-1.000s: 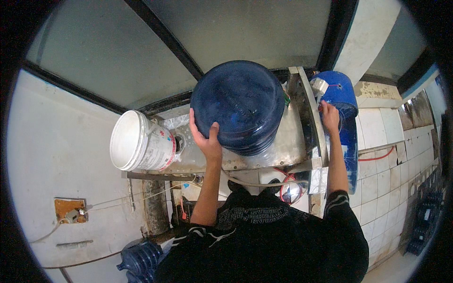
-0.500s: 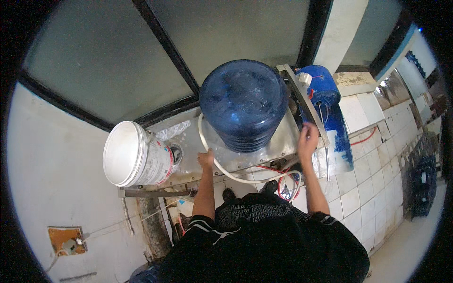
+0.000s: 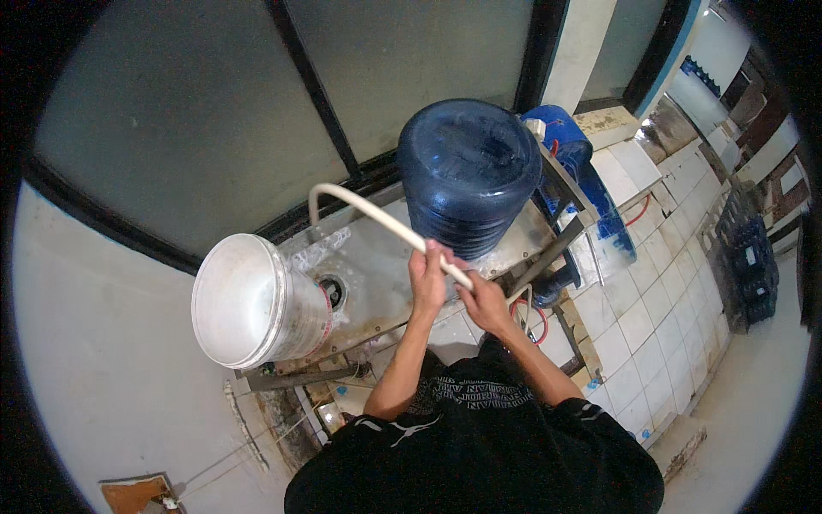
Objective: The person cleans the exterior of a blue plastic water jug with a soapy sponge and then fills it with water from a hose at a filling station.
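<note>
A cream-coloured hose (image 3: pixel 372 208) arches over the metal bench top, its far end bending down left of the big blue water jug. Both my hands grip it in front of the jug: my left hand (image 3: pixel 428 278) is closed round it, and my right hand (image 3: pixel 486 304) is closed on it just beyond, to the right. The hose runs on behind my right hand toward the floor. Upside down on the bench, the blue water jug (image 3: pixel 469 154) stands with its base up, just beyond my hands.
A white bucket (image 3: pixel 300 321) lies tilted at the bench's left end, beside a round drain hole (image 3: pixel 331 293). The metal bench (image 3: pixel 377 270) stands against dark-framed windows. Blue drum pieces (image 3: pixel 604 206) are at the right; a dark crate (image 3: pixel 747 257) sits farther right on white tiles.
My left hand has lifted the hose off the bench and moved right with it. My right hand has come left and taken hold of the hose. The view has shifted a little.
</note>
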A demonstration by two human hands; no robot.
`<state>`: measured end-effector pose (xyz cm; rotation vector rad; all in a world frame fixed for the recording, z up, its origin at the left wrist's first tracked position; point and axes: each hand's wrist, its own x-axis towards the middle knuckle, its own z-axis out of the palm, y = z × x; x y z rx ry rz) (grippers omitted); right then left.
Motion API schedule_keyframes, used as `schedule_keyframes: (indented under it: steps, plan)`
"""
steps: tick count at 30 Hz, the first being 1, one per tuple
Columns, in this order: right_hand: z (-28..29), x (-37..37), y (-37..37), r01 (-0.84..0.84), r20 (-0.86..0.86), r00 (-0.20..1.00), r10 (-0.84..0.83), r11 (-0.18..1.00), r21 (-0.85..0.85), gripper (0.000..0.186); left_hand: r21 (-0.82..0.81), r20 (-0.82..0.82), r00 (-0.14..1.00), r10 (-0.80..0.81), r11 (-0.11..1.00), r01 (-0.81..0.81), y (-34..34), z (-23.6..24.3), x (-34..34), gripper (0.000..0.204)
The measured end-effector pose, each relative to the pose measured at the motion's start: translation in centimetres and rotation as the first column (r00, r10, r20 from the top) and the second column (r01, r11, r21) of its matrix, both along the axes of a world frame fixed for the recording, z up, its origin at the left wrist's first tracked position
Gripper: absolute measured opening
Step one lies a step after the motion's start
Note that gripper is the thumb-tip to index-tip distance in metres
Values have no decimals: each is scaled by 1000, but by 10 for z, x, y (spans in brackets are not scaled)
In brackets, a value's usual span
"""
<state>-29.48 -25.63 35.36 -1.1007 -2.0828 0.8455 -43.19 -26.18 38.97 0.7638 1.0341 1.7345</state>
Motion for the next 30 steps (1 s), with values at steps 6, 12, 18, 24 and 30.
schedule_keyframes:
  steps: [6,12,18,24,30]
  plan:
    - [108,53,-11,366,-200,926,-321,893,263,22,231,-352,931,-97,955,187,-8,106,-10,37]
    - [166,140,-3,575,-381,810,-445,729,372,33,173,-712,683,162,983,-53,41,112,-76,20]
    - [198,197,11,688,-634,659,-404,664,292,37,-8,-507,858,-83,996,92,108,140,-99,21]
    - [218,240,34,772,-743,551,-379,571,281,37,-95,-230,945,-233,972,216,173,149,-86,27]
    - [225,260,50,805,-794,487,-365,539,246,36,-132,-294,937,-188,979,155,215,165,-48,40]
